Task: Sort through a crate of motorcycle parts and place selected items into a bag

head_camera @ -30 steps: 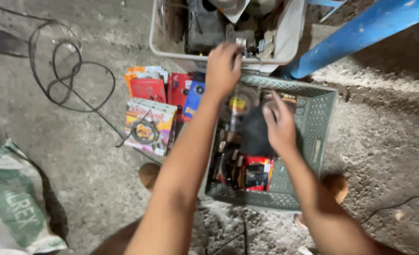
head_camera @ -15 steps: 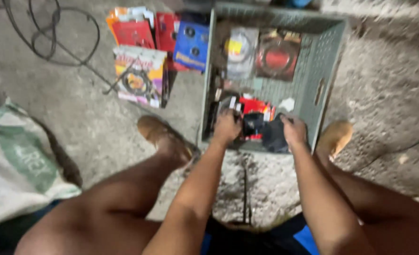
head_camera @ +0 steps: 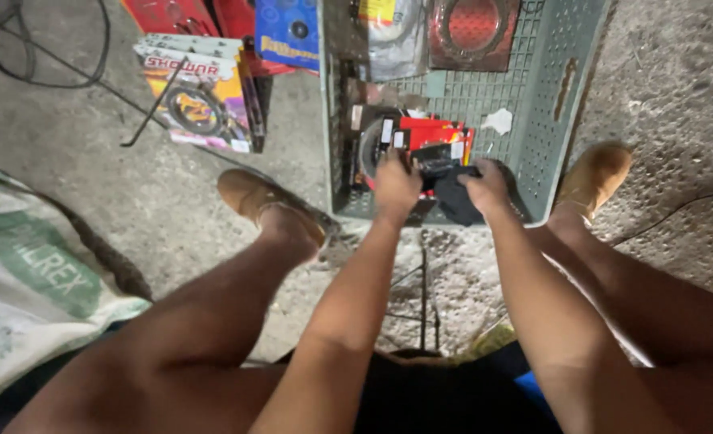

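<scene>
1. Against the frame half a second earlier, the grey plastic crate (head_camera: pixel 549 96) is seen closer and larger; both hands are kept at the same near end of it, on the same packets.
2. The red and black packets (head_camera: pixel 429 137) are stacked at the crate's near end, just inside its near wall.
3. The left hand (head_camera: pixel 397 183) is closed with curled fingers on the near edge of those packets.
4. The right hand (head_camera: pixel 489 189) is closed on a black cloth-like item (head_camera: pixel 457 201) lying against the crate's near wall, touching the packets.
5. Open floor of the crate is left beyond the packets; at its far end a round red ring packet (head_camera: pixel 473 28) is laid.
6. Left of the crate, coloured boxes (head_camera: pixel 204 96) are set on the concrete; a brown shoe (head_camera: pixel 264 201) is planted just beside the crate's near left corner.
</scene>
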